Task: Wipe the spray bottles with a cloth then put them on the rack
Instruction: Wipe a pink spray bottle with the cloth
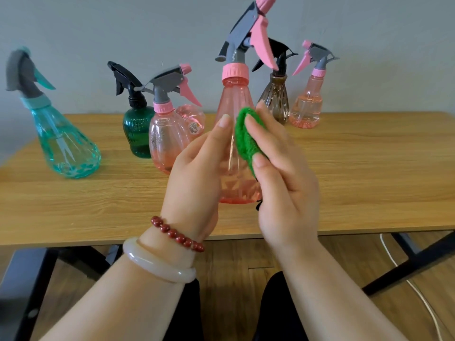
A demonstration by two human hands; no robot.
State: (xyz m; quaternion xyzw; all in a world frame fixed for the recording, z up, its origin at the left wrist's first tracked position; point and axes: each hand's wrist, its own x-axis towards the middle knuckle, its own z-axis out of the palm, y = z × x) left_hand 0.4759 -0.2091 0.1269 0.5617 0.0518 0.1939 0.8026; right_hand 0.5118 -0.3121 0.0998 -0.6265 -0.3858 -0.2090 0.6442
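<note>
1. The left hand (194, 173) grips the tall pink spray bottle (234, 99). Its thumb lies up the near face and the other fingers curl round the far side of the body.
2. The bottle stands nearly upright between the two hands, with its grey and pink trigger head well above the fingertips. I cannot tell whether its base touches the desk (369, 168).
3. The right hand (283, 183) pinches a green cloth (246, 139) between thumb and fingers (268, 124), pressing it against the bottle's right side.
4. Beyond the left fingers stand a round pink bottle (167, 141) and a dark green bottle (138, 129), with a teal bottle (66, 143) farther left.
5. Beyond the right fingers stand a brown bottle (274, 99) and a small pink bottle (306, 104).
6. The left wrist wears a red bead bracelet (177, 233) and a pale bangle (157, 264).
</note>
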